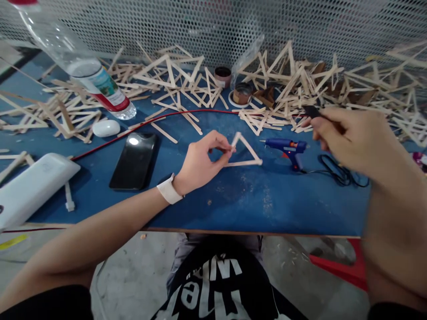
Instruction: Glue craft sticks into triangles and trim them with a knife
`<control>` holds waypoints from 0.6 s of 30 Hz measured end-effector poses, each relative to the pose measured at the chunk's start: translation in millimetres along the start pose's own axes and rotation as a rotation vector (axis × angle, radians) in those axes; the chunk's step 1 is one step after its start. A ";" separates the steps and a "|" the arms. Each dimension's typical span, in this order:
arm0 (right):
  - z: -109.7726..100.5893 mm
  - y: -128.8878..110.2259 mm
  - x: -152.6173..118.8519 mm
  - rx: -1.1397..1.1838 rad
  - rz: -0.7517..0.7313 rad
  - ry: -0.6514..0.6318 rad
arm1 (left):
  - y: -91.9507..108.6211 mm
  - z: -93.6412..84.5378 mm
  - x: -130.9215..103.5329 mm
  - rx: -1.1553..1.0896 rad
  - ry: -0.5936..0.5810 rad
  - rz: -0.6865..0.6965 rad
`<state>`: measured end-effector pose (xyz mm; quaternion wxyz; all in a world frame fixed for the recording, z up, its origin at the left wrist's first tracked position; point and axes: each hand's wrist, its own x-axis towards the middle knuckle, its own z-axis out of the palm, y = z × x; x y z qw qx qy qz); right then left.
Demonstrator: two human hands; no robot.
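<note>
My left hand (203,162), wearing a pale-banded watch, pinches the left side of a triangle of wooden craft sticks (248,149) between thumb and fingers. The triangle is close to the blue tabletop; its left corner is partly hidden by the fingers. My right hand (347,133) is raised at the right, closed around a small dark flat thing (312,112) whose kind I cannot make out. A blue glue gun (288,147) with a small red light lies between the triangle and my right hand. Its black cord (343,175) is coiled beneath that hand.
Heaps of craft sticks (293,89) line the back by a perforated metal panel (207,31). A water bottle (103,89), white earbud case (106,128), black phone (134,161) and white power bank (36,189) are at left. A red cable (187,112) crosses behind. Two small pots (242,93) stand centrally.
</note>
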<state>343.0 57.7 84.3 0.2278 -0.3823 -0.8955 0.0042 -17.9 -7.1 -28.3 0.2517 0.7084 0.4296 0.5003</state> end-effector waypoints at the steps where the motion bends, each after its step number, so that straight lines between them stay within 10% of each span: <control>1: 0.0 26.2 2.5 -0.032 0.054 -0.106 | -3.1 0.1 1.2 0.023 0.009 0.014; 6: 10.8 90.8 12.9 -0.085 0.079 -0.326 | -13.6 -0.2 5.7 0.020 -0.052 0.039; 12: 20.2 45.2 72.1 -0.175 0.152 -0.313 | -16.6 -3.2 10.7 0.040 -0.013 0.060; 18: 81.6 8.6 145.5 -0.267 0.289 -0.537 | -20.5 -16.7 21.0 0.020 -0.074 0.076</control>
